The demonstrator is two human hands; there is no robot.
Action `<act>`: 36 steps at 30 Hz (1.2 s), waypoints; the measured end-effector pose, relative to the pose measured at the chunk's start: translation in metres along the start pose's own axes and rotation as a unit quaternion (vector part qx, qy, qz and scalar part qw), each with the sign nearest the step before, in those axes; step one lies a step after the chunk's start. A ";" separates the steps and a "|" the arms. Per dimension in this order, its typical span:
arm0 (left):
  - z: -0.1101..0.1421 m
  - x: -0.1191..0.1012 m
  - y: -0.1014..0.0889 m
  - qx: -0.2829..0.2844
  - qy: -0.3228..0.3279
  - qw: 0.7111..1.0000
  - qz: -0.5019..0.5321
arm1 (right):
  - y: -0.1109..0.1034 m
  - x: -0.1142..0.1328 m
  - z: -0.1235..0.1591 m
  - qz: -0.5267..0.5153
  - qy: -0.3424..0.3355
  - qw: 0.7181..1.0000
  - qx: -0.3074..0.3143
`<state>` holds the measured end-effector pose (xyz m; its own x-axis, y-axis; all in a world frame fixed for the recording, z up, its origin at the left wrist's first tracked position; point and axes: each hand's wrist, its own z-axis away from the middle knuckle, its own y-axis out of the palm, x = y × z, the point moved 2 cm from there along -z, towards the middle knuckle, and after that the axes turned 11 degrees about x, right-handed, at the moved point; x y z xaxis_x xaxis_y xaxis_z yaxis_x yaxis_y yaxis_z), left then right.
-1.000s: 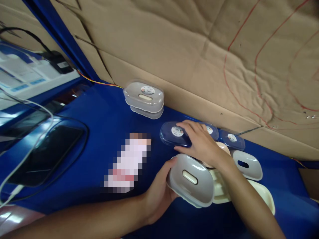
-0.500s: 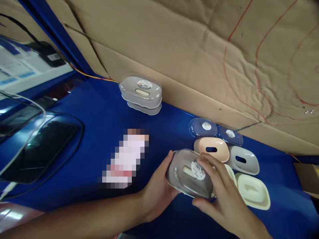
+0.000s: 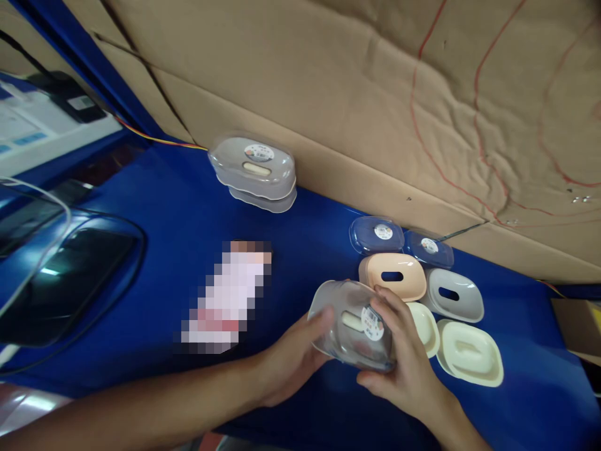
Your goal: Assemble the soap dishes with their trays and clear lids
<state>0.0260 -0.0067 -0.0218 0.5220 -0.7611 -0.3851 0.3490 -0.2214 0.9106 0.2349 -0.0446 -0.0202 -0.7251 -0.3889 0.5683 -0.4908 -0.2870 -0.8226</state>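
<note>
A grey soap dish with a clear lid (image 3: pixel 345 347) is held up between both hands; a round white label and a cream slot show on its top. My left hand (image 3: pixel 293 354) grips its left side, with the thumb, slightly blurred, at the lid and the other fingers hidden beneath. Wrapped round the right end, my right hand (image 3: pixel 406 360) has its fingers by the label and its thumb at the near lower edge. Beside it lie a peach dish (image 3: pixel 410 269), a grey dish (image 3: pixel 462 307) and two cream trays, one (image 3: pixel 469 376) partly in front of the other (image 3: pixel 428 329).
Two clear lids (image 3: pixel 364 241) (image 3: pixel 444 254) lie near the cardboard wall (image 3: pixel 305 81). A stack of lidded soap dishes (image 3: pixel 277 160) stands at the back. A pixelated phone-like item (image 3: pixel 230 294) lies left of centre; a black tablet (image 3: pixel 70 282) and cables are farther left.
The view has shifted slightly, moving everything a little left and up. My left thumb has moved from the dish's edge over onto the lid. Both hands still hold the soap dish.
</note>
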 end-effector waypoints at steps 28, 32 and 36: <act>0.010 -0.040 0.013 -0.081 0.146 0.912 -0.375 | -0.012 -0.013 0.012 -0.181 0.081 0.969 -0.147; 0.002 -0.067 0.009 -0.231 0.237 0.896 -0.296 | -0.029 -0.019 0.024 -0.070 0.036 0.990 -0.117; -0.015 -0.079 -0.002 -0.282 0.213 0.911 -0.213 | -0.036 -0.026 0.035 0.095 -0.011 0.995 -0.007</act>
<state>-0.0043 0.0628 0.0046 0.4582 -0.3478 -0.8180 0.8721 -0.0017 0.4893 0.2887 -0.0547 -0.0049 -0.7953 -0.4541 0.4017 -0.3518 -0.1939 -0.9158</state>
